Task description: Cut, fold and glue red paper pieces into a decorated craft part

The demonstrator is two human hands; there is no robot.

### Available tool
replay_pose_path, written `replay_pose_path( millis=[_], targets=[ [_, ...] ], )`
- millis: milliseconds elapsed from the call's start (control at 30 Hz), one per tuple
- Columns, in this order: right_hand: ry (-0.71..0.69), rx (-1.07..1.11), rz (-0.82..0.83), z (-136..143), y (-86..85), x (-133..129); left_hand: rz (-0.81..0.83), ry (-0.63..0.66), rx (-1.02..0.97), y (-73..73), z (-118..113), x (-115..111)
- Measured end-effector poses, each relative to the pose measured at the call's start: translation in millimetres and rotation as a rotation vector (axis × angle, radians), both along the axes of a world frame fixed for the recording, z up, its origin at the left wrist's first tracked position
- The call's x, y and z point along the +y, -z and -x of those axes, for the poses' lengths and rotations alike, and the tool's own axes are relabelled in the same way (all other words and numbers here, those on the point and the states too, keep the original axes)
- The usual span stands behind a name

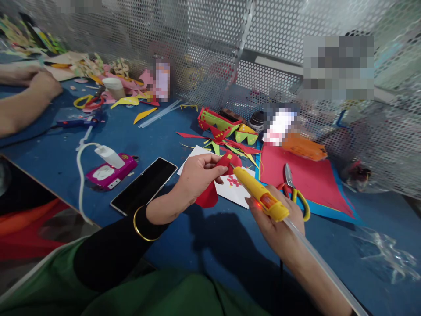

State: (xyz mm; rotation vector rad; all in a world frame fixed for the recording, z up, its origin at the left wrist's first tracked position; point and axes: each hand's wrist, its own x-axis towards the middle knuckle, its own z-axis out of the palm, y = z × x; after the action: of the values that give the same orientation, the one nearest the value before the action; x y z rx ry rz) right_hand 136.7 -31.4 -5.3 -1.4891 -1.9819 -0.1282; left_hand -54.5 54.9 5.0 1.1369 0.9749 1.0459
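My left hand [199, 177] pinches a red foam cutout [234, 162] that has a small yellow square on it. My right hand [279, 224] is wrapped around a yellow hot glue gun [259, 191], its nozzle close to the cutout; I cannot tell whether they touch. A small light glows on the gun, and a clear glue stick [324, 265] trails out of its back end. Below the cutout, a white sheet [226, 191] carries several tiny red pieces [234, 181]. Another red piece [208, 197] shows under my left hand, partly hidden.
A black phone [144, 184] and a purple power socket [112, 171] lie at left. Scissors [289, 180] rest on red sheets [305, 175] at right. Coloured scraps [226, 142] lie behind, before a perforated metal screen [210, 52]. Another person's hands [39, 83] are at far left.
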Motion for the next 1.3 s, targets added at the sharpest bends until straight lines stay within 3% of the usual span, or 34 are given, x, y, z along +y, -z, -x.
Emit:
replay_pose_path(
  millis=[1300],
  targets=[
    [0.026, -0.036, -0.039, 0.1, 2.5, -0.4, -0.005, 0.016, -0.006, 2.5, -0.2, 0.9]
  ],
)
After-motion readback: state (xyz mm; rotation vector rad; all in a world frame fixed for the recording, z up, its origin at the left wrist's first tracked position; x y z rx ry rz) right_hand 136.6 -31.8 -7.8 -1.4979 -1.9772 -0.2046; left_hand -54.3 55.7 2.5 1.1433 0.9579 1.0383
